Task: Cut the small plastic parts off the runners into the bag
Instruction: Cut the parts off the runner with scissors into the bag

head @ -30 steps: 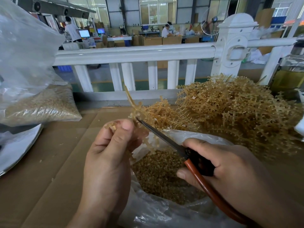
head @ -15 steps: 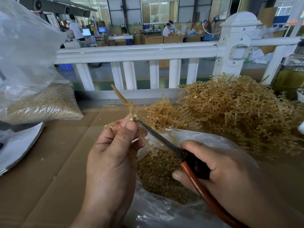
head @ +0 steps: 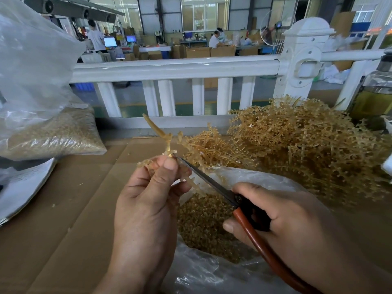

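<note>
Head view, left hand (head: 146, 209) pinching runner (head: 163, 135), right hand (head: 297, 221) gripping scissors (head: 209, 181) over bag (head: 256, 177), paper sheet (head: 23, 184) print illegible

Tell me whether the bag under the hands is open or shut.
Open: the bag has a gaping mouth, showing loose parts piled inside.

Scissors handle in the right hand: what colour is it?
The scissors have a reddish-brown handle, black by the pivot; head view.

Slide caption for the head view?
Left hand pinches a runner while right hand works scissors over the open bag.
</note>
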